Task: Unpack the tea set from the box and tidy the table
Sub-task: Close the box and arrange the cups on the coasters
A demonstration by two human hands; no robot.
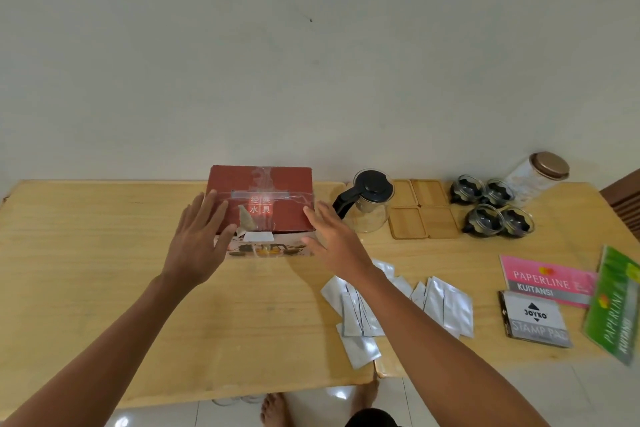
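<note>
Left hand (198,239) and right hand (330,236) reach out with fingers straight and spread, grasping nothing, at either side of the red box (261,199), which stands closed and taped on the wooden table (104,236); right of it stand a glass teapot (369,203), wooden coasters (424,213) and glass cups (491,206)

Desk (104,253): pale yellow wood grain. Box (277,191): dark red, white characters on a brighter red patch, clear tape across. Teapot (367,204): clear glass, black lid and handle. Coasters (424,210): light wood. Sachets (450,305): silver. Pink booklet (550,279), white lettering. Green booklet (616,305). Stamp pad (535,319): black and grey. Jar (535,177): clear, copper-brown lid.
</note>
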